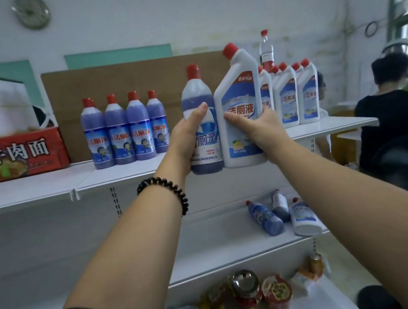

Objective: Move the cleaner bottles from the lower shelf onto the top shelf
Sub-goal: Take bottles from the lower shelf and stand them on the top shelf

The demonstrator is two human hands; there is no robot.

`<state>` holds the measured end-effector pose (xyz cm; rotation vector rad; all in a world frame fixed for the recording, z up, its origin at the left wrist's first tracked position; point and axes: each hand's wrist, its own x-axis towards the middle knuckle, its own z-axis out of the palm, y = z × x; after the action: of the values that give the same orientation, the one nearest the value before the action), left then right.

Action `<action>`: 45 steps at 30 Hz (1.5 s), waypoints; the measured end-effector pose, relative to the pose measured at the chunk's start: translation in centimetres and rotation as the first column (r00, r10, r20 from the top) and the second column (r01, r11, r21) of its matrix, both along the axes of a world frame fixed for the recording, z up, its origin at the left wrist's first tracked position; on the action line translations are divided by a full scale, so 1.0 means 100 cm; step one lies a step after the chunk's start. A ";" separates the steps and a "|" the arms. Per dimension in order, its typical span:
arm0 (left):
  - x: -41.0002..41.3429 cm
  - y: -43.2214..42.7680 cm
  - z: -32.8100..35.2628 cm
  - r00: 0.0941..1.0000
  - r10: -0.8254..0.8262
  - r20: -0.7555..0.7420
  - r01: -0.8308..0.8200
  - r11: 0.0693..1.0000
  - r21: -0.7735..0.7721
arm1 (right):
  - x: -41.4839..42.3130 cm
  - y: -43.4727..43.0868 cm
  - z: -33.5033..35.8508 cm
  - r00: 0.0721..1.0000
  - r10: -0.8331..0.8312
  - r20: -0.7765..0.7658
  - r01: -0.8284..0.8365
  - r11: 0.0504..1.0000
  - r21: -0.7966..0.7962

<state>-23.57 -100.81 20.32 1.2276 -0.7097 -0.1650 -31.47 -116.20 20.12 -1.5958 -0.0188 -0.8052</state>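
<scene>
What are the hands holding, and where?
Left-hand grip holds the blue bottle round its lower half; right-hand grip holds the white bottle round its lower half.

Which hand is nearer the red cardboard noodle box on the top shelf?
Left. The left hand, gripping the round purple cleaner bottle, is right of the red cardboard noodle box; the right hand, holding the white angled-neck bottle, is farther right.

Top shelf (43, 186), upright bottles (120, 132), red carton (12, 156)
</scene>
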 end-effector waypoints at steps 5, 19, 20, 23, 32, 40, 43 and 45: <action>0.009 -0.051 0.003 1.000 -0.002 0.022 0.002 0.999 -0.035 | 0.003 -0.048 0.002 1.000 -0.031 0.004 0.031 0.999 -0.038; 0.085 -0.114 0.018 0.980 0.181 0.084 -0.188 0.979 0.083 | 0.076 -0.144 0.014 0.986 -0.160 0.043 0.159 0.987 0.034; 0.093 -0.115 0.019 0.981 0.175 0.089 -0.184 0.978 0.099 | 0.085 -0.147 0.015 0.987 -0.157 0.034 0.156 0.987 0.030; 0.116 -0.119 0.023 0.981 0.168 0.100 -0.181 0.974 0.136 | 0.114 -0.158 0.014 0.992 -0.126 -0.016 0.126 0.992 0.024; 0.171 -0.127 0.022 0.984 0.156 0.090 -0.173 0.954 0.244 | 0.191 -0.166 0.005 0.985 0.030 -0.172 -0.037 0.998 -0.040; 0.181 -0.126 0.014 0.990 0.116 0.082 -0.131 0.967 0.220 | 0.201 -0.172 0.001 0.988 -0.073 -0.134 0.033 0.959 -0.280; 0.182 -0.128 0.010 0.987 0.127 0.103 -0.147 0.964 0.221 | 0.201 -0.173 -0.002 0.986 -0.123 -0.108 0.088 0.954 -0.285; 0.180 -0.129 0.006 0.986 0.138 0.099 -0.156 0.965 0.211 | 0.199 -0.173 -0.003 0.986 -0.127 -0.109 0.091 0.954 -0.286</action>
<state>-5.56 -113.73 20.96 1.4995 -0.6827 -0.0698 -11.61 -133.53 19.85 -1.9286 0.0489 -0.8124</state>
